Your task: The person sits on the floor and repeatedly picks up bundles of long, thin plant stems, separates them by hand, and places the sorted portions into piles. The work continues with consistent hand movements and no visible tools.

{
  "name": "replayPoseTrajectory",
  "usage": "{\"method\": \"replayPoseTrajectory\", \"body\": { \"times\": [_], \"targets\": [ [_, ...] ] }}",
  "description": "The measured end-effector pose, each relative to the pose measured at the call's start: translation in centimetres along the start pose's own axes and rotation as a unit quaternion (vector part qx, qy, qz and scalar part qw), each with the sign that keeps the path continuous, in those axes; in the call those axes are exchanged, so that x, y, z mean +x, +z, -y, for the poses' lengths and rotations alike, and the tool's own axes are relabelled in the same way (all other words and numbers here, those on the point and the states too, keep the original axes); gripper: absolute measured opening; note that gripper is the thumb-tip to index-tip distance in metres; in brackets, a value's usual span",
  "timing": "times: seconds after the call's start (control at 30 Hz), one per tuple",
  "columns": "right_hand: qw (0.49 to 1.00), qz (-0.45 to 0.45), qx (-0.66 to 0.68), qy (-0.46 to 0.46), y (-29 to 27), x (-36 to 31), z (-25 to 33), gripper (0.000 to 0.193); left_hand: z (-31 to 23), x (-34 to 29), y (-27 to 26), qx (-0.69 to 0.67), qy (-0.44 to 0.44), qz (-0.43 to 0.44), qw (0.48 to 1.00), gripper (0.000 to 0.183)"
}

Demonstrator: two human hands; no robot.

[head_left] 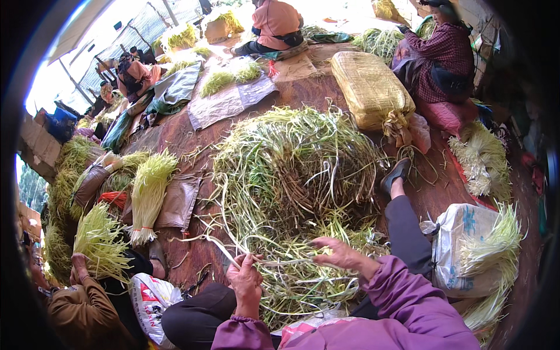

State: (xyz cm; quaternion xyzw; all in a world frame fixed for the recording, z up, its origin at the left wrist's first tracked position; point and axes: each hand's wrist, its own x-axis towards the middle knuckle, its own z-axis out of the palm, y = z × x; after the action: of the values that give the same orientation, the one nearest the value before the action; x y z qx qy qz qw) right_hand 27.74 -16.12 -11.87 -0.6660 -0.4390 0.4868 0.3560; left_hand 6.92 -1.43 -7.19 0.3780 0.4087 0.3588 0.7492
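Note:
In front of me lies a big tangled heap of long-leaved stalks (280,157), pale green and white with brown roots; they look like garlic shoots. At the heap's near left edge, my left hand (246,283) is closed, pinching a pale garlic shoot (221,248) whose end sticks out to the left. My right hand (341,256) hovers over the near side of the heap with its fingers apart. I see nothing gripped in it. Loose trimmed leaves (303,280) lie under and between both hands.
A white sack (466,239) topped with pale shoots stands at right. A yellow wrapped bale (373,87) lies beyond the heap. Tied bundles (149,198) rest at left on the reddish mat (195,256). A co-worker's hand (79,268) holds a bunch; other people sit farther back.

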Motion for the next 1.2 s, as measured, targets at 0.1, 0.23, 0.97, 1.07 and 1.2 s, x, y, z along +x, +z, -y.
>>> {"method": "replayPoseTrajectory", "body": {
  "times": [0.1, 0.23, 0.97, 1.07, 1.2],
  "targets": [
    [0.993, 0.093, -0.055, -0.036, 4.3, 0.4, 1.5, 0.053, -1.1, 0.3, 0.4, -0.036, 0.044, -0.013, 0.998, 0.010],
    [0.993, 0.110, -0.013, -0.027, 6.4, -0.2, -0.7, 0.032, -1.9, 0.4, -0.5, -0.071, 0.049, -0.056, 0.995, 0.015],
    [0.972, 0.027, 0.231, 0.017, 9.9, -4.1, 0.1, 0.027, 3.6, -4.2, 2.1, -0.032, -0.200, 0.153, 0.967, 0.023],
    [0.982, -0.002, 0.183, -0.051, 10.6, -4.3, -0.8, 0.026, 5.3, -3.6, 0.5, -0.060, -0.221, 0.184, 0.956, 0.023],
    [0.978, 0.000, 0.203, -0.045, 9.4, -5.2, 1.8, 0.028, 4.0, -4.0, 0.6, -0.053, -0.152, 0.162, 0.974, 0.015]
  ]
}}
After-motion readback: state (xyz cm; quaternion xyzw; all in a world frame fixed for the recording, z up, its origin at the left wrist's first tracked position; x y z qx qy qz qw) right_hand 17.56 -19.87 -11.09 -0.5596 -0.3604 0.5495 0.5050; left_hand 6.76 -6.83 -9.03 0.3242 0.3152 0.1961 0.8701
